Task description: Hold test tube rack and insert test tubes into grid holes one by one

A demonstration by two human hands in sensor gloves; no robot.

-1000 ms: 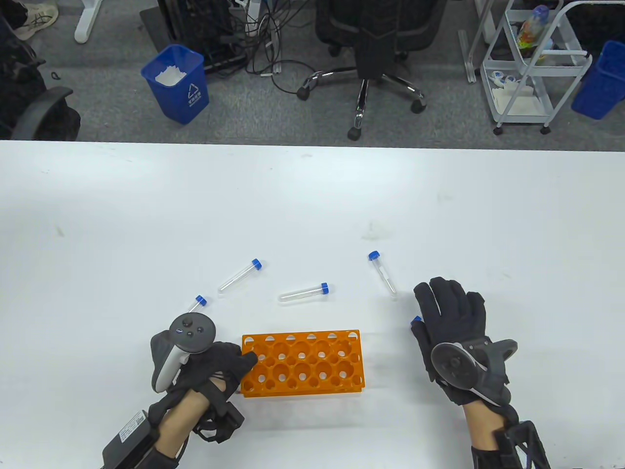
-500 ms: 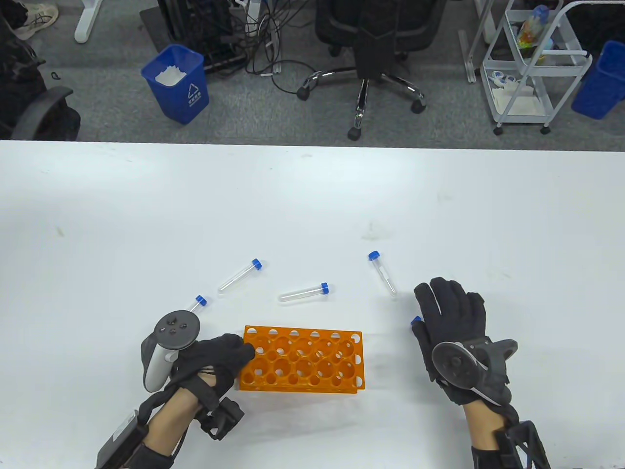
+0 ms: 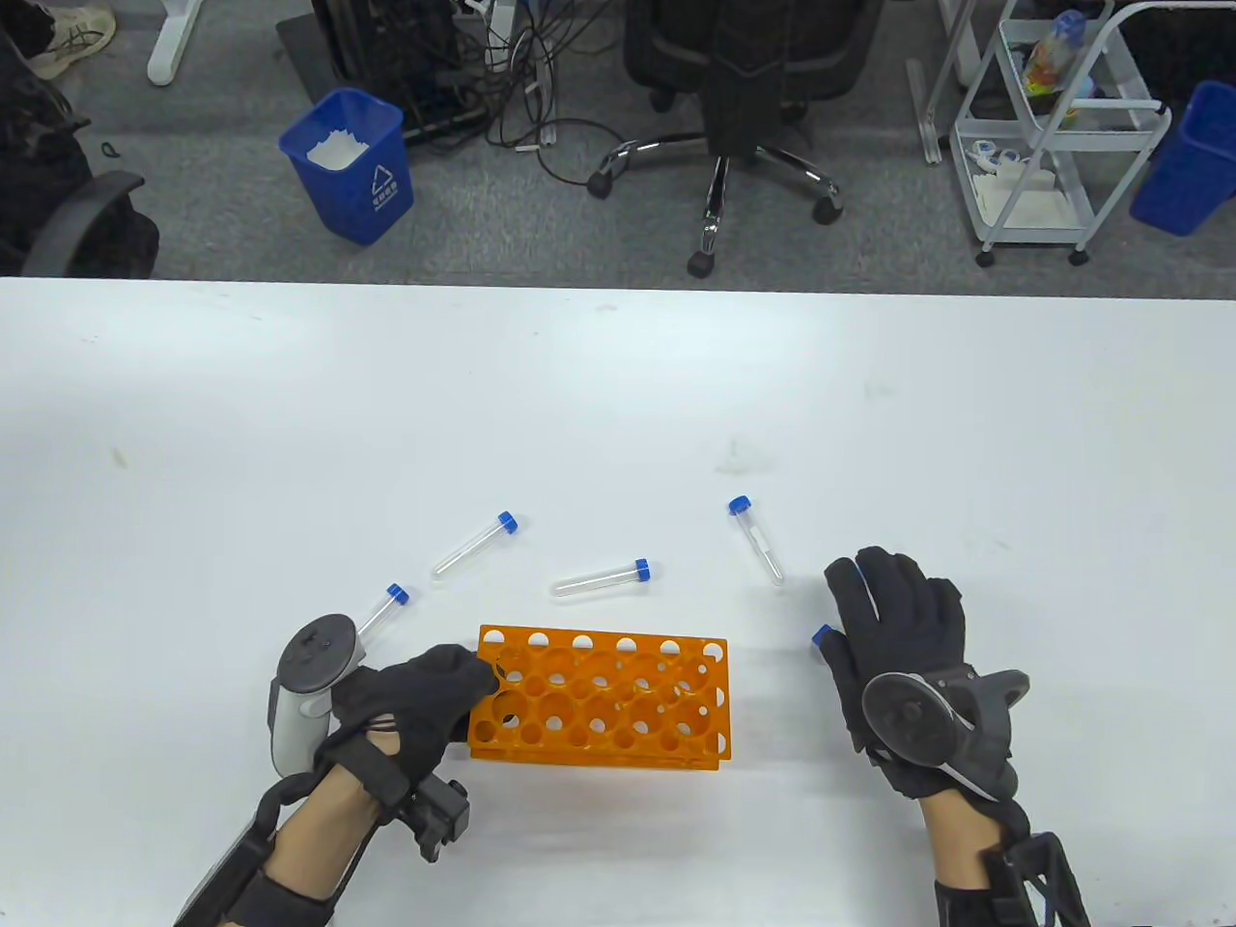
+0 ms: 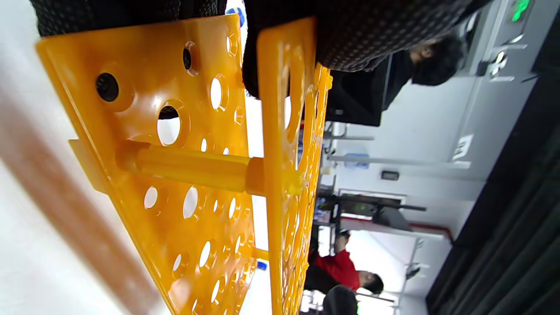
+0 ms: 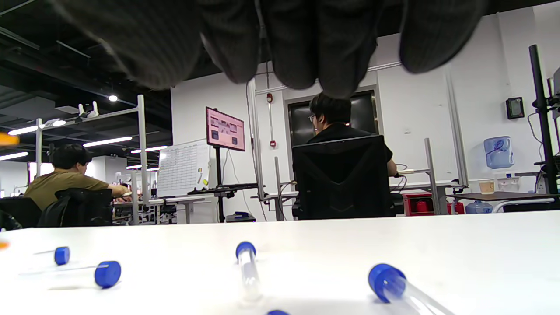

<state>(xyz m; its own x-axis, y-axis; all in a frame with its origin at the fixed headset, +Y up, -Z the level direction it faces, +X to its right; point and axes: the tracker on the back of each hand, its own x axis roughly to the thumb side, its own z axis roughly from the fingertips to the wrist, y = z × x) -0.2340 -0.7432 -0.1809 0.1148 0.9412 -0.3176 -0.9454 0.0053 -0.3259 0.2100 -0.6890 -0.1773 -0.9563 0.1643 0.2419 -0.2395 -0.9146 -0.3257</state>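
Five clear, blue-capped tubes [image 3: 601, 577] lie loose on the white desk [image 3: 618, 406] beyond and beside the orange plastic rack [image 3: 599, 700], whose left end the left hand [image 3: 415, 700] grips, tilting it, while the right hand [image 3: 903, 647] rests flat and spread, covering one tube [image 3: 822, 634].

An open-plan office or lab, it seems: white counter [image 3: 618, 386], swivel chair [image 3: 719, 87], blue recycling bin [image 3: 352, 164], seated workers [image 5: 337, 131], monitor [image 5: 224, 130], water cooler bottle [image 5: 498, 152].
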